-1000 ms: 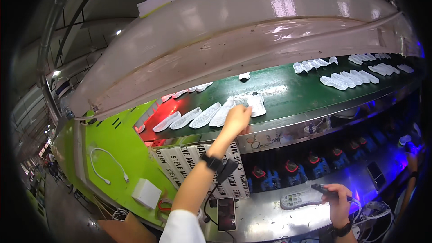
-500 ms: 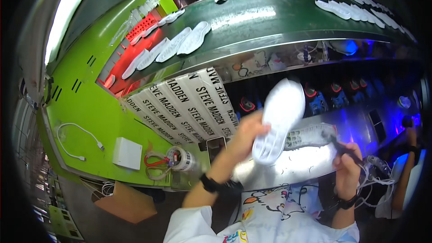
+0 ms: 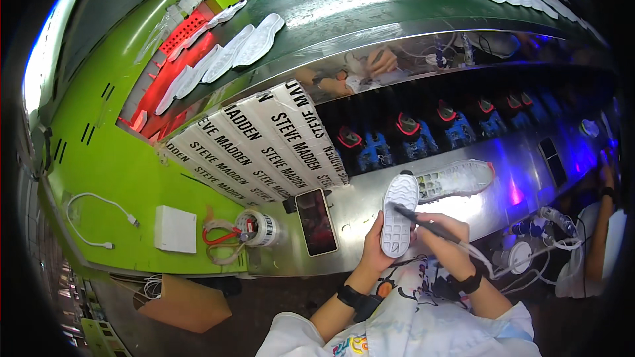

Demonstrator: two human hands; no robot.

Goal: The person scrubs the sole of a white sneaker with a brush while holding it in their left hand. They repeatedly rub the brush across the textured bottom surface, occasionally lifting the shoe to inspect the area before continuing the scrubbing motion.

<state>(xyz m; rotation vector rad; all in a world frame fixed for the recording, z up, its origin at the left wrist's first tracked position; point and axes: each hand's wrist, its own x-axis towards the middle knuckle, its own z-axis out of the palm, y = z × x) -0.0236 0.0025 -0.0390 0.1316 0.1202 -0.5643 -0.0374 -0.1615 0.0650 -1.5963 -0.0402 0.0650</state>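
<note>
My left hand (image 3: 374, 256) grips a white shoe sole (image 3: 401, 192) by its edge, tilted upright over the near edge of the metal bench. Its ridged, waffle-patterned face is turned up toward me. In my right hand (image 3: 448, 243) is a dark pen-shaped tool (image 3: 426, 222), its tip at the middle of the sole's face. I cannot tell whether the tip touches. A light cord runs close behind that hand. A second sole (image 3: 456, 182), whitish with a grid pattern and a red end, lies on the bench just beyond.
A phone (image 3: 316, 221) lies left of my hands, beside a tape-wrapped cup (image 3: 264, 230) and scissors (image 3: 221, 235). A printed cardboard box (image 3: 264, 142) stands behind. More white soles (image 3: 259, 39) rest on the green conveyor (image 3: 370, 16). At right are tangled cables (image 3: 549, 241) and a person's arm (image 3: 600, 218).
My left hand has drawn the sole down toward me and turned its patterned face up. My right hand has moved left, bringing the tool from the bench sole to the held one.
</note>
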